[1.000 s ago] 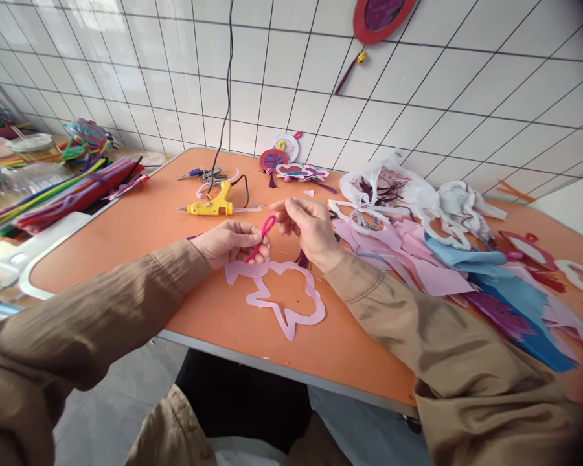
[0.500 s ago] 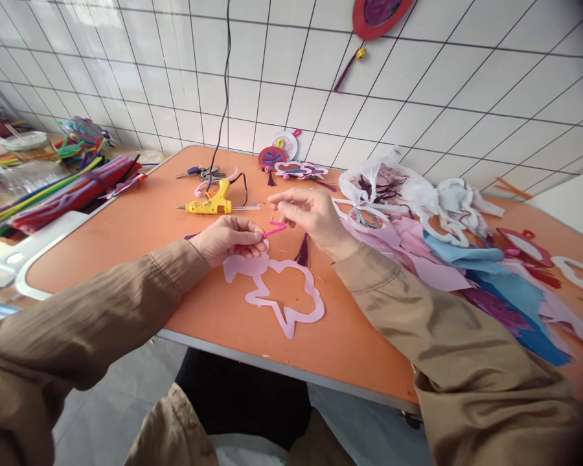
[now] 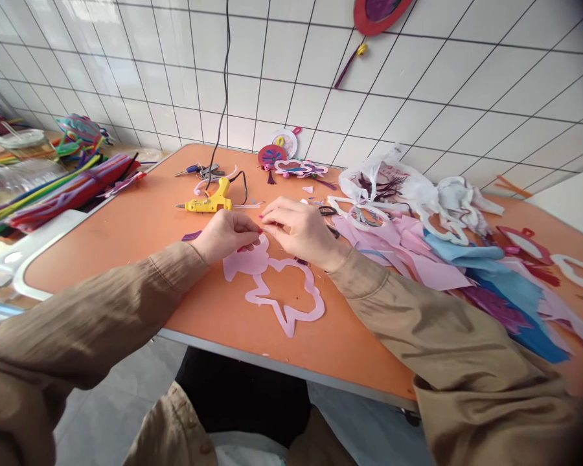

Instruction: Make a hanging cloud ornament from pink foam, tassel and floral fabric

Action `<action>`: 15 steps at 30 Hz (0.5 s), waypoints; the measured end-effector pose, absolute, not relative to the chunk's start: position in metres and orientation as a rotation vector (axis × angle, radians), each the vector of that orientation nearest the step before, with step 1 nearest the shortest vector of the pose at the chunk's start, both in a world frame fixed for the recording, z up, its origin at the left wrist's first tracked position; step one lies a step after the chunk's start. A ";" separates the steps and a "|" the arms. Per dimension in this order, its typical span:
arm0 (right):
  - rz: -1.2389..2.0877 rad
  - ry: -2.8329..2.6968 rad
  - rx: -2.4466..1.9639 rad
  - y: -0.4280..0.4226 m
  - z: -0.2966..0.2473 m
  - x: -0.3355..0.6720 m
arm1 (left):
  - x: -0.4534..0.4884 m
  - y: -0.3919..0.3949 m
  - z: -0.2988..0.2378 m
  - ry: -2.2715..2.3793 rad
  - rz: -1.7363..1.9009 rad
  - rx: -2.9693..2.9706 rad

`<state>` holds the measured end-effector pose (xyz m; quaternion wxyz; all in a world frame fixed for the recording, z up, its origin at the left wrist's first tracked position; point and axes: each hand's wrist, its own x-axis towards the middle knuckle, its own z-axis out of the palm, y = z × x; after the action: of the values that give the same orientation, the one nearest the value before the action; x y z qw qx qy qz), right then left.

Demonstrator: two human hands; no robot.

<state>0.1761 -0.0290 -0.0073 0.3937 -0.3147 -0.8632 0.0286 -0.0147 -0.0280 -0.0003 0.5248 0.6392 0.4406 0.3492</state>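
Right hand (image 3: 298,228) lowered, wavy-edged pink cutout (image 3: 317,304)

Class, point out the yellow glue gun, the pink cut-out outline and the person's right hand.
Yellow glue gun (image 3: 210,204), head view: on its body.
Pink cut-out outline (image 3: 318,306), head view: on its right side.
Right hand (image 3: 305,233), head view: on its back.
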 end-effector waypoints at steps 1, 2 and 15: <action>0.038 -2.207 -0.777 -0.029 -0.009 0.176 | -0.015 -0.028 0.000 1.086 0.820 1.554; 0.006 -2.224 -0.754 -0.029 -0.010 0.175 | -0.015 -0.028 0.000 1.120 0.805 1.581; -0.297 -2.381 -0.825 -0.050 -0.028 0.158 | -0.014 -0.025 -0.004 1.073 0.960 1.158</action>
<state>0.1581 -0.0495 -0.0279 0.2974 -0.3104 -0.8959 -0.1119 -0.0140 -0.0251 -0.0037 0.6026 0.5001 0.4635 0.4146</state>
